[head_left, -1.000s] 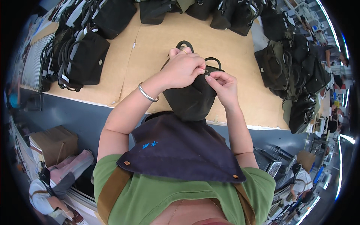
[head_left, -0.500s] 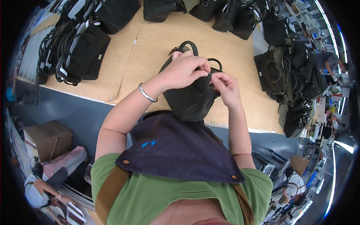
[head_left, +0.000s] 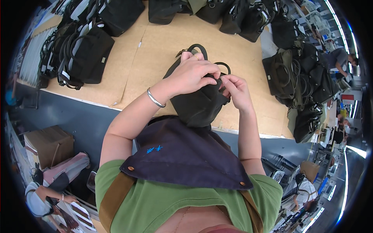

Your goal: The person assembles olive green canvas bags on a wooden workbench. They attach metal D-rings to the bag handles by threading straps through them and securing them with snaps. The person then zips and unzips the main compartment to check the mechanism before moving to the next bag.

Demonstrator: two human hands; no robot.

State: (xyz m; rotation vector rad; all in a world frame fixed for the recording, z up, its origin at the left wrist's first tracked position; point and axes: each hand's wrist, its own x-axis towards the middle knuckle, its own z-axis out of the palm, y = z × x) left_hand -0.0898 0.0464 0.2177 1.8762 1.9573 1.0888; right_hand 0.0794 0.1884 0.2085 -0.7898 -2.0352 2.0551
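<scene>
A dark handbag (head_left: 198,105) with two looped handles stands at the near edge of the table, close to my apron. My left hand (head_left: 195,73) lies across its top from the left, thumb and fingers bent and gripping the bag's upper edge. From the right, my right hand (head_left: 236,90) pinches the edge near the right handle between thumb and forefinger. The fingertips of both hands are close together but slightly apart. Whatever small part lies between them is too small to make out.
The tan-covered table (head_left: 155,46) spreads ahead. Dark handbags (head_left: 91,56) crowd its left side, more bags (head_left: 246,19) line the far side, and another pile (head_left: 299,77) sits at the right. A brown box (head_left: 50,147) stands lower left. Other people (head_left: 307,192) work nearby.
My fingertips have drawn slightly apart, with the left thumb shifting a little down and left. The bag stays in almost the same place. A person at far right has moved.
</scene>
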